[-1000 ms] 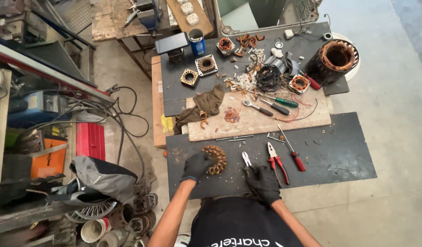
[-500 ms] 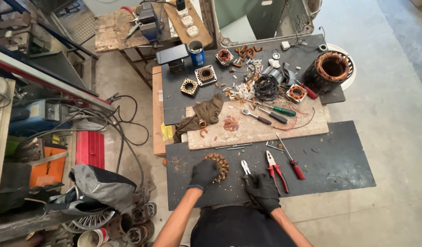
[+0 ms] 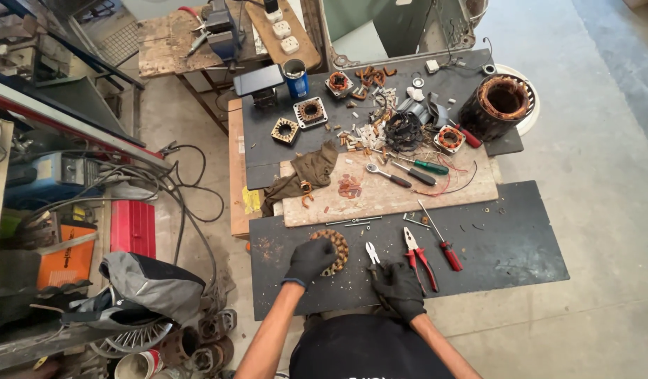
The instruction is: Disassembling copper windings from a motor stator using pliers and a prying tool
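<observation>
Matt black rubber mat, rough bare wooden board, coppery wound stator

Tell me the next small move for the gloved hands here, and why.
Probably bring the right hand with the small cutters to the round wound stator: the left hand already rests on it, and the cutters lie right beside it.

Bare grey concrete floor, evenly lit by soft daylight. Dark mats laid flat beside a pale wooden board. Worn wooden workbench at the top. Metal shelving along the left edge, red toolbox and tangled black cables below.
</observation>
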